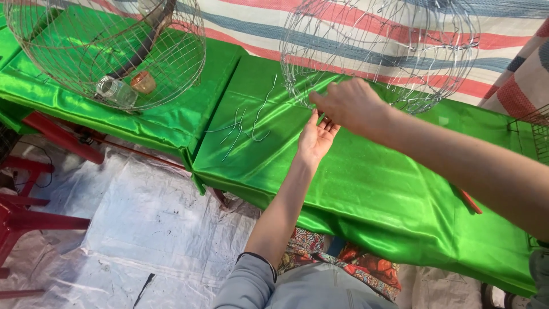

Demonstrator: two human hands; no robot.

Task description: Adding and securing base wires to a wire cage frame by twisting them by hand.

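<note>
Hands (334,117) at wire cage (380,51) rim, green cloth (366,177) beneath

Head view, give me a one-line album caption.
Left hand and right hand work at a round wire cage on shiny green cloth.

A round, domed cage of thin silver wire (380,51) stands far right on the shiny green cloth, its lower rim pinched.

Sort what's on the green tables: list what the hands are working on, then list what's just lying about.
In hand:
right hand and left hand at the rim of the wire cage
loose bent wires beside them

Lying about:
second wire cage
glass jar and orange cup under it
</note>
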